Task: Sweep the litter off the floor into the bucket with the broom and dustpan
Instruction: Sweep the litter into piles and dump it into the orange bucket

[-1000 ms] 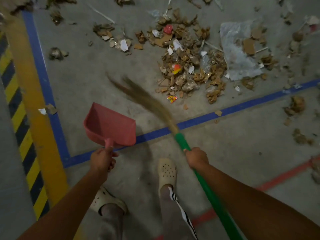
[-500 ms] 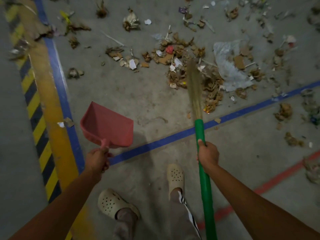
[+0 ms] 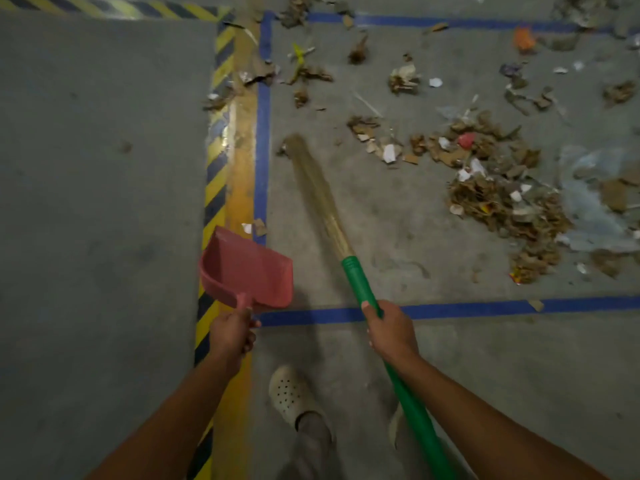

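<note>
My left hand (image 3: 231,336) grips the handle of a red dustpan (image 3: 249,268), held above the floor near the blue line's corner. My right hand (image 3: 391,332) grips the green handle of a broom (image 3: 360,285). Its straw bristles (image 3: 317,192) are blurred and reach up-left toward a small scrap by the blue line. A big pile of cardboard scraps and paper litter (image 3: 498,195) lies on the floor to the right of the bristles. No bucket is in view.
Blue tape lines (image 3: 485,309) frame the littered area, with a yellow band (image 3: 239,188) and black-yellow hazard stripe on the left. A clear plastic sheet (image 3: 595,202) lies at the right edge. More scraps (image 3: 304,74) are scattered at the top. My feet in pale clogs (image 3: 289,393) stand below.
The view has swung left. The broom bristles have moved from over the litter pile to the left, toward the blue line. The dustpan stays held in my left hand.
</note>
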